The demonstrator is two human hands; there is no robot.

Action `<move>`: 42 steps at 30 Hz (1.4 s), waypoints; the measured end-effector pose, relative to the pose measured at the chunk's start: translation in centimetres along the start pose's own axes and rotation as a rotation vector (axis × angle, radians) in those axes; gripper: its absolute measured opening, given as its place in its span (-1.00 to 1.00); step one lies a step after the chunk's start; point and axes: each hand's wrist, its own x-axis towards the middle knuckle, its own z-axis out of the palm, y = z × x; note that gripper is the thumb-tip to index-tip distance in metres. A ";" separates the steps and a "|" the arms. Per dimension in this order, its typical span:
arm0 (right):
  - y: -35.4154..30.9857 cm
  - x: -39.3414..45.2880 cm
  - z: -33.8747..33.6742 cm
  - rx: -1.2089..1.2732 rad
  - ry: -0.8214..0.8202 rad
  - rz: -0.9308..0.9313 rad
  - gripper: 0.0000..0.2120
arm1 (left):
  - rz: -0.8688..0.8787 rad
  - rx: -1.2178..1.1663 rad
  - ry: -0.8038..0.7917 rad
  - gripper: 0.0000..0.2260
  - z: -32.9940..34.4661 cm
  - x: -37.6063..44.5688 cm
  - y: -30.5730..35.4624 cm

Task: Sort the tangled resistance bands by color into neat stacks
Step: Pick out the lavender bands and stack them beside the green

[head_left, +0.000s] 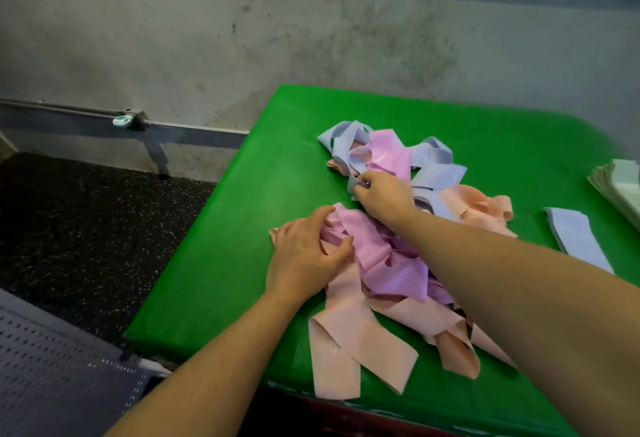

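Snagging is the main risk while the right hand is pinching a loop of a pale blue band at the far side of the tangled pile on the green bench. The left hand is pressing down on pink bands just beside it, fingers curling into the folds. If the blue loop is threaded through the pink, pulling could be dragging the whole knot along, or sliding the peach bands hanging nearest the person off the bench edge. One blue band is already lying flat to the right of both hands
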 end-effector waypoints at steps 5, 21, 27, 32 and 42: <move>-0.7 -2.6 -0.9 0.031 -0.043 -0.187 -0.88 | -0.005 -0.023 -0.020 -0.25 -0.2 -0.1 -0.2; 1.5 -16.1 -8.3 0.933 0.023 0.218 -0.86 | 0.188 0.051 -0.008 -0.21 -0.2 -0.9 0.1; 3.6 -17.0 -9.4 1.198 0.109 0.497 -0.83 | 0.388 0.112 -0.040 -0.42 -0.1 -1.0 0.9; 4.8 -17.3 -10.5 0.997 0.067 0.436 -0.79 | 0.383 0.124 -0.185 -0.48 0.3 -1.3 2.5; 7.4 -19.2 -11.6 0.360 -0.085 0.178 -0.52 | 0.251 0.246 -0.300 -0.45 0.4 -1.3 4.6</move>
